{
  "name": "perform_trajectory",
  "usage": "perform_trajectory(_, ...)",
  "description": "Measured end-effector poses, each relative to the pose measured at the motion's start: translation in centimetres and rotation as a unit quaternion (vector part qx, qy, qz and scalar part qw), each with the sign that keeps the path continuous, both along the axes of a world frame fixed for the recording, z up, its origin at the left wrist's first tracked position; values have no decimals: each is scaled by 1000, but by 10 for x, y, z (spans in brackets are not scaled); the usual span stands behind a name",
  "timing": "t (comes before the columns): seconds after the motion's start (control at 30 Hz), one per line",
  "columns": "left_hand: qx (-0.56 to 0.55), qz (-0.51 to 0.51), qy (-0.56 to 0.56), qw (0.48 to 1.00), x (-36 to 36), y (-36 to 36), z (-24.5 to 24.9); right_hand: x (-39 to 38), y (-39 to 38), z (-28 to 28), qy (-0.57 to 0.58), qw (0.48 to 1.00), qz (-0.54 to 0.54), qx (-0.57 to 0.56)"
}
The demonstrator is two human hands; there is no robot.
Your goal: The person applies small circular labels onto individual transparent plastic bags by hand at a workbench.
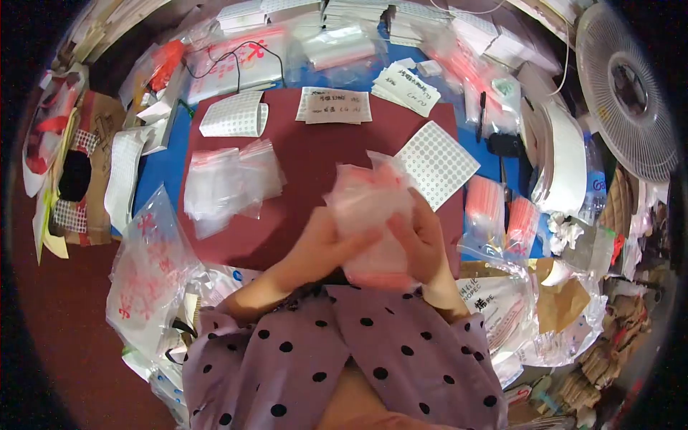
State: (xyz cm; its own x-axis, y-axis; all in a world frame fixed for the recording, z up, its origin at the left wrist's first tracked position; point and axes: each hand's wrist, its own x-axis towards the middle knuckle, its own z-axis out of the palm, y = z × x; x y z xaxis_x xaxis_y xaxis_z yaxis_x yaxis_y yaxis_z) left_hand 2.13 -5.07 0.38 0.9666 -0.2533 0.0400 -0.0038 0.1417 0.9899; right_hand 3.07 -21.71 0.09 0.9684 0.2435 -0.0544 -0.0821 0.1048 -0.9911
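Observation:
A bundle of clear plastic zip bags [374,211] with reddish edges is held between my two hands over the front of the dark red mat. My left hand [331,242] grips it from the left side, its fingers partly behind the plastic. Around the right edge my right hand [421,233] is closed, with the thumb on the front face. A sheet of round stickers [438,163] lies just beyond my right hand. Left of the bundle, a spread of loose clear zip bags [226,179] rests on the mat.
Handwritten labels [334,105] and a curled sticker sheet [233,115] lie along the mat's back. Bundles of red-edged bags [485,204] sit to the right. A white fan [627,89] stands at far right. A large printed plastic bag [150,276] hangs at the left front.

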Motion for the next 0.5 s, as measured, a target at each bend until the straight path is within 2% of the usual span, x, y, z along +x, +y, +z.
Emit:
perform_trajectory(0.03, 38, -1, 49, 998, 2, 14, 1, 7, 4, -3, -71, 997, 25, -5)
perform_trajectory(0.07, 77, -3, 98, 992, 4, 26, 1, 12, 4, -5, -70, 997, 18, -4)
perform_trajectory(0.1, 18, 87, 127, 988, -5, 31, -5, 16, 4, -10, -21, 992, 29, 123)
perform_trajectory(0.13, 21, 77, 128, 989, -7, 33, -8, 17, 4, -17, 26, 967, 39, 249)
perform_trajectory(0.17, -57, 195, 91, 975, -8, 34, -10, 16, 3, -35, -48, 989, 88, 110)
perform_trajectory(0.2, -134, 309, 54, 940, -9, 34, -12, 6, 5, -30, 4, 984, 117, 136)
perform_trajectory(0.23, -135, 302, 58, 942, -12, 31, -14, -6, 10, -24, 57, 974, 146, 163)
perform_trajectory(0.27, -171, 335, 57, 925, -15, 27, -16, -10, 21, -30, -26, 994, 80, 70)
perform_trajectory(0.3, -208, 369, 55, 904, -17, 24, -18, -11, 19, -26, -26, 995, 75, 68)
perform_trajectory(0.33, -209, 366, 57, 905, -19, 29, -20, -9, 17, -18, -4, 998, 56, 26)
perform_trajectory(0.4, -85, 353, -3, 932, -22, 48, -23, -9, 13, 2, 19, 999, 39, -17)
perform_trajectory(0.43, -86, 357, -3, 930, -22, 55, -24, -8, 10, 14, 51, 997, 58, -9)
perform_trajectory(0.47, 108, 357, -102, 922, -20, 64, -23, -7, 7, 20, 82, 993, 81, -1)
perform_trajectory(0.5, 301, 345, -193, 868, -17, 70, -21, -10, 3, 19, 67, 992, 97, -41)
